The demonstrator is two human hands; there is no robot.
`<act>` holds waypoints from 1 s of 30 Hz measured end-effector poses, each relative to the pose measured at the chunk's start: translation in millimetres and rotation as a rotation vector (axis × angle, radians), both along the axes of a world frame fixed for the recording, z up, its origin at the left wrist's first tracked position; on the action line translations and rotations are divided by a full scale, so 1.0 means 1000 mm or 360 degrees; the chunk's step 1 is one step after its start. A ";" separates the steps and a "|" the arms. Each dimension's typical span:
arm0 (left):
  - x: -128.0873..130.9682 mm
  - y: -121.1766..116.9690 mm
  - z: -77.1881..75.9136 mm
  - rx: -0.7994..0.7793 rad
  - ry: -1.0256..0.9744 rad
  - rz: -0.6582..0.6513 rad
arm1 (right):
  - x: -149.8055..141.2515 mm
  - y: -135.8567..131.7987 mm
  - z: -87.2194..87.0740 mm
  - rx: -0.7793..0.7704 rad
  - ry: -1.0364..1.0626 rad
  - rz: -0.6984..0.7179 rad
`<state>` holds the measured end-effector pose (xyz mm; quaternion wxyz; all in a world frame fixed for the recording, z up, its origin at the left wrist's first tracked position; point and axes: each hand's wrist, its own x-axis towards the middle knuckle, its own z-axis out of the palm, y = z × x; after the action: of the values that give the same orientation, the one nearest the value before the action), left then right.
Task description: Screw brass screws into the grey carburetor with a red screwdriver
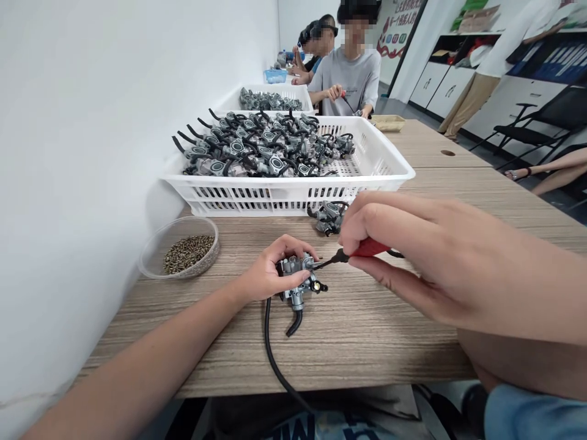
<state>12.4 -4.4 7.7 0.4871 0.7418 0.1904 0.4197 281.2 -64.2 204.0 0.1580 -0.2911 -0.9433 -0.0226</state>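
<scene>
My left hand (277, 269) is wrapped around a small grey metal carburetor (297, 298), holding it on the wooden table. A short black hose hangs off its lower end. In my right hand (403, 256) is a screwdriver (370, 247) with a red handle and dark shaft. Its tip reaches the carburetor's side beside my left fingers; the exact contact point is too small to make out. Just behind my right fingertips lies another carburetor (329, 217), partly covered by that hand. A longer black cable (270, 348) runs from near my left hand over the table's front edge.
A white slotted crate (293, 194) full of carburetors stands ahead. Left of my hands, a clear round tub (208, 256) holds many small brass-coloured screws. Beyond are a second crate (305, 98), a yellowish basket (389, 123) and co-workers (351, 76). A white wall (92, 153) borders the left.
</scene>
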 end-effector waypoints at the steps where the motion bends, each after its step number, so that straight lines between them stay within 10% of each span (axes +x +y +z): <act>1: 0.000 0.000 0.000 -0.0003 0.0007 0.0003 | 0.000 0.001 0.000 0.0035 -0.0019 0.0009; 5: -0.001 0.002 -0.004 0.0024 0.0009 -0.0012 | 0.003 0.006 -0.003 0.0305 -0.0059 -0.0137; 11: -0.002 0.002 -0.006 0.0021 0.0015 -0.0014 | 0.005 0.006 -0.002 -0.0087 -0.0024 0.0020; 16: -0.003 0.002 -0.004 0.0064 0.0063 0.0012 | 0.004 0.007 -0.005 0.0352 -0.0095 -0.0200; 23: -0.002 0.002 -0.005 0.0066 0.0047 0.0020 | 0.005 0.009 -0.005 -0.0044 0.0017 0.0130; 27: -0.001 0.001 -0.004 0.0075 0.0036 0.0027 | -0.001 0.010 -0.008 0.0449 -0.0033 -0.0176; 30: -0.001 0.001 -0.004 0.0086 0.0007 0.0010 | 0.002 0.003 -0.008 0.0246 0.0006 -0.0246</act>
<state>11.5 -3.2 4.0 0.4652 0.7551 0.1824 0.4244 283.4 -61.4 195.7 0.1796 -0.3499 -0.9132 -0.1068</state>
